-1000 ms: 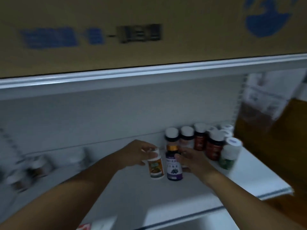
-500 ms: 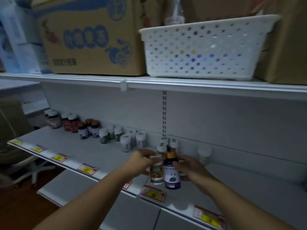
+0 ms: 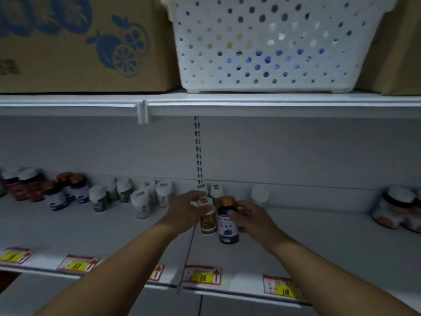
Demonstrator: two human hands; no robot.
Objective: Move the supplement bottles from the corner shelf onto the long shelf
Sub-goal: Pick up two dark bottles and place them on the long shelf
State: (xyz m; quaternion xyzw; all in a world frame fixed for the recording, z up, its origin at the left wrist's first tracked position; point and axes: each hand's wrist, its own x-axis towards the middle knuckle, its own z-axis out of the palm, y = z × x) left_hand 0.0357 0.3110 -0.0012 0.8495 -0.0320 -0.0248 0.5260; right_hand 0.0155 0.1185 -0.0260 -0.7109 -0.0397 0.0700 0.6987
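Note:
My left hand (image 3: 185, 212) grips an orange-labelled bottle with a white cap (image 3: 207, 221). My right hand (image 3: 251, 216) grips a purple-labelled bottle with a gold cap (image 3: 227, 224). Both bottles are upright, side by side, over the middle of the long white shelf (image 3: 319, 242); I cannot tell whether they touch it. A row of supplement bottles (image 3: 100, 197) stands along the back of the shelf to the left. Two white-capped bottles (image 3: 215, 190) stand just behind my hands.
A lone white bottle (image 3: 259, 196) stands at the back, right of my hands. Dark jars (image 3: 396, 209) sit at the far right. Yellow price tags (image 3: 201, 275) line the front edge. Above are a cardboard box (image 3: 79, 42) and a white perforated basket (image 3: 273, 46).
The view swung from the corner shelf to the long shelf. Both hands carried their bottles across and now hold them farther in, over the shelf's middle.

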